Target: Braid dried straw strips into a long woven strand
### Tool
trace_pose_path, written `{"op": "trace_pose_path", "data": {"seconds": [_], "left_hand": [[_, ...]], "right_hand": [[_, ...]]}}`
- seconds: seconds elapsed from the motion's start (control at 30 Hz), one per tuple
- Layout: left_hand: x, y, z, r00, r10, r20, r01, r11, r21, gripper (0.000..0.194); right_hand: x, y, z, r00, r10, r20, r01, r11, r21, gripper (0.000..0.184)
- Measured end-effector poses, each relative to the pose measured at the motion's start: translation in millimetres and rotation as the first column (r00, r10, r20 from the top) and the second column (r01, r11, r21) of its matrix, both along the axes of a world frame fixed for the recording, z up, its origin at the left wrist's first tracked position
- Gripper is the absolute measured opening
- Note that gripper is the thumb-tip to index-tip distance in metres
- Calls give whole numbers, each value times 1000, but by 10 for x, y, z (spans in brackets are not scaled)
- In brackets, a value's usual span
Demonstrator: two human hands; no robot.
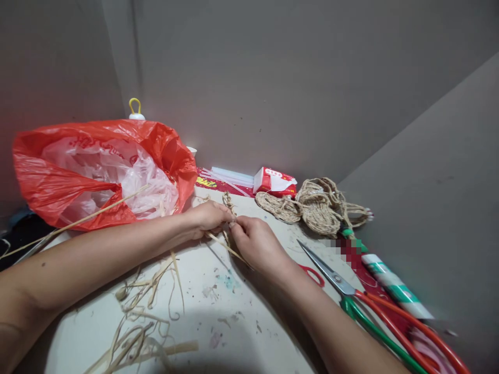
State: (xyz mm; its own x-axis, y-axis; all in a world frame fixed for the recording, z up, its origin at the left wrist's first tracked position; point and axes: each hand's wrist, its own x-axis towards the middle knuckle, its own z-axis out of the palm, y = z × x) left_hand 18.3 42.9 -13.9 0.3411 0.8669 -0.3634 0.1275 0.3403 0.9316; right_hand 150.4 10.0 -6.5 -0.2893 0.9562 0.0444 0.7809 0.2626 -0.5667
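Close together over the white tabletop [268, 317], my left hand [210, 217] and my right hand [257, 238] meet at the fingertips. Both are closed in a pinch on a braided straw cord [228, 200], whose twisted end sticks up beyond the fingers. A pale straw strand [226, 245] runs from under my left hand toward my right palm. The fingers hide the exact point of grip. Loose straw strips [146, 311] lie scattered below my left forearm.
A red plastic bag [156, 137] with white plastic inside stands at the left. Braided straw pieces [322, 210] and a tissue pack [273, 181] sit at the back right. Large scissors [339, 283] lie beside my right forearm, near a green-and-white tube [397, 285]. Grey walls close in behind.
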Motion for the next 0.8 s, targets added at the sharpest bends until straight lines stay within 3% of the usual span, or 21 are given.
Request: {"op": "trace_pose_path", "data": {"seconds": [0.07, 0.17, 0.47, 0.6, 0.67, 0.7, 0.73, 0.77, 0.8], "left_hand": [[13, -10, 0, 999, 16, 41, -15, 1000, -20, 24], [34, -32, 15, 995, 36, 90, -33, 999, -29, 26], [42, -47, -8, 995, 56, 77, -52, 997, -52, 26], [4, -39, 47, 992, 42, 116, -34, 997, -72, 25], [-22, -35, 86, 987, 26, 159, -14, 997, -77, 26], [-33, -32, 101, 984, 15, 175, -1, 997, -79, 25], [-43, -28, 109, 982, 4, 186, 11, 997, -81, 25], [-50, -24, 113, 981, -5, 192, 22, 996, -83, 24], [-54, -19, 111, 981, -13, 194, 30, 996, -84, 23]], "right_hand": [[-40, -64, 10, 974, -42, 224, 17, 993, 113, 26], [-67, -134, 50, 861, -61, 505, -39, 982, 186, 27], [-152, -308, 181, 757, 99, 646, -223, 968, 113, 29], [-35, -369, 346, 792, 293, 536, -343, 939, -7, 20], [90, -298, 436, 842, 408, 353, -403, 911, -90, 24], [154, -233, 466, 882, 405, 241, -390, 914, -108, 27], [211, -153, 478, 934, 330, 134, -321, 943, -86, 29], [256, -66, 469, 987, 159, 37, -159, 987, 2, 30], [286, 21, 438, 999, -10, -38, 13, 996, 89, 29]]}}
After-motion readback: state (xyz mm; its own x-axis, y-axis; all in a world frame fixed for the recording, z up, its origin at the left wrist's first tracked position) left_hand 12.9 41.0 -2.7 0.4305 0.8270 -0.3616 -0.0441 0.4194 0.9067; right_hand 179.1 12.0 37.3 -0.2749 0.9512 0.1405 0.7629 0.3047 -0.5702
